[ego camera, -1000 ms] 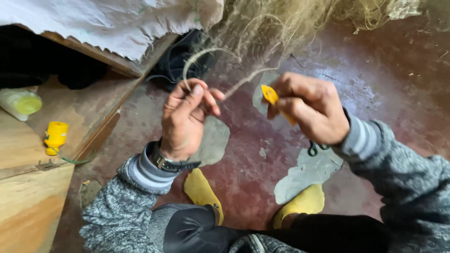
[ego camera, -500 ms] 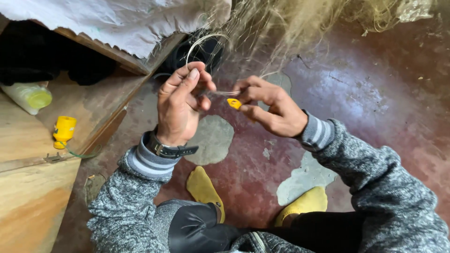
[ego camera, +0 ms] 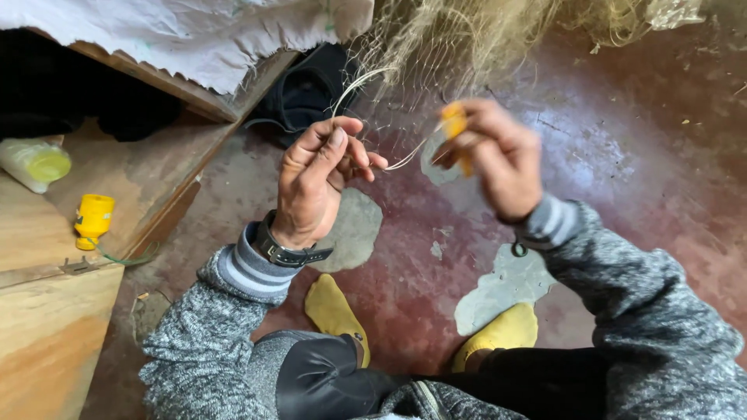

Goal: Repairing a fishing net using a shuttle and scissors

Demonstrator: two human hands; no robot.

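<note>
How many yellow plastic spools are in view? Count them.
2: one yellow spool lies on the wooden board at left; another, blurred, is in the right hand. Others may be hidden.

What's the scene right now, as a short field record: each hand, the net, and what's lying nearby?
left hand: left hand pinches the pale cord and mesh of the net between thumb and fingers
right hand: right hand, blurred, grips a small yellow tool joined to the cord
net: fine pale fishing net hangs from the top of the view
left side: yellow spool and a pale bottle on the wooden boards
floor: worn reddish floor; yellow-socked feet
</note>
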